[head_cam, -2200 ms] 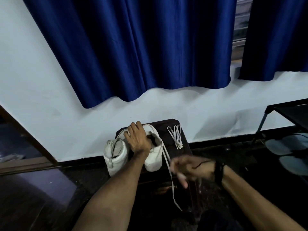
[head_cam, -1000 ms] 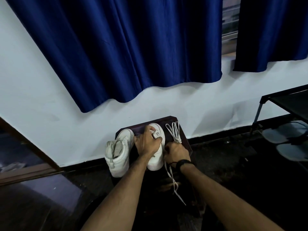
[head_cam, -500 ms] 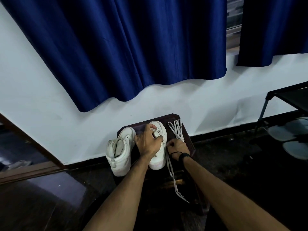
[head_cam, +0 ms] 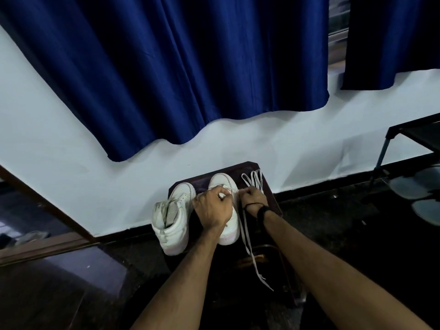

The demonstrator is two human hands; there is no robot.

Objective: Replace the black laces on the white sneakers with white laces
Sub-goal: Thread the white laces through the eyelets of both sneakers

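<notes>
Two white sneakers stand side by side on a dark wooden stool (head_cam: 271, 198) against the wall. The left sneaker (head_cam: 172, 220) has no lace in it. My left hand (head_cam: 213, 208) grips the top of the right sneaker (head_cam: 229, 234) at its eyelets. My right hand (head_cam: 253, 197) pinches a white lace (head_cam: 247, 244) beside that shoe; the lace's loose end hangs over the stool's front edge. A second white lace (head_cam: 253, 178) lies bundled at the stool's far right corner. No black lace is in view.
Blue curtains (head_cam: 190, 67) hang over the white wall behind the stool. A black metal rack (head_cam: 409, 139) with grey footwear (head_cam: 414, 186) stands at the right. A wooden door frame (head_cam: 47, 210) runs along the left. The floor around is dark.
My right hand has moved from near the stool's front up to the right sneaker's eyelets with the lace. My left hand has stayed on that sneaker. The camera has shifted a little.
</notes>
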